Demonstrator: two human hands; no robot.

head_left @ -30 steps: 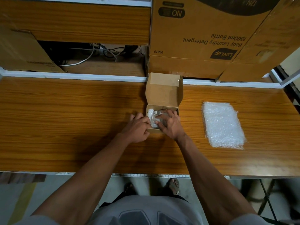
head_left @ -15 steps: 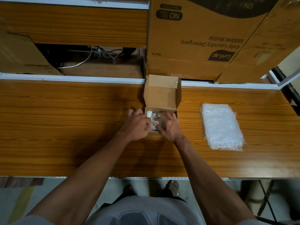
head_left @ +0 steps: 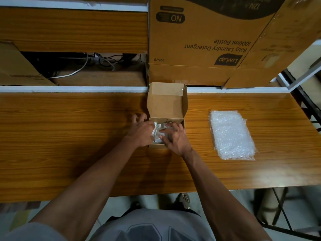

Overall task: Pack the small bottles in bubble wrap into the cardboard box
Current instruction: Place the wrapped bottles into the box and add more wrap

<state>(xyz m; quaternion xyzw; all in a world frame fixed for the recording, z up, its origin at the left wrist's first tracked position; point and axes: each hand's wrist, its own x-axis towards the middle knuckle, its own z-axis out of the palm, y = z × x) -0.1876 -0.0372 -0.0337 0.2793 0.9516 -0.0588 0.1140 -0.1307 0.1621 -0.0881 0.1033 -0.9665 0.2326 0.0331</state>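
- Table: long wood-grain top w/ white back rail; carries everything in play, work zone kept central, right in front of the person.
- Big carton: printed detergent box on the shelf behind the rail, upside-down lettering; looks like stock, not part of this step.
- Spare bubble wrap: flat stack lying to the right, well apart from the small box; prob. parked there so the right hand can reach it w/o crossing the work.
- Cardboard box: small mailer, lid flap standing up at the back so the opening faces the person; sits just in front of the rail, near edge toward the body.
- Left hand: at the box's left wall, fingers curled, some over the outer wall, thumb side against the bundle; prob. bracing the box while pressing. Whether it truly grips the bundle – can't tell.
- Right hand: over the box's near-right part, fingers spread fairly wide and laid flat on the bundle, pressing, not pinching.
- Wrapped bottles: small clear-wrapped bundle inside the box, between both hands; bottle count can't be made out. Judged: seating stage, lid not yet closed.
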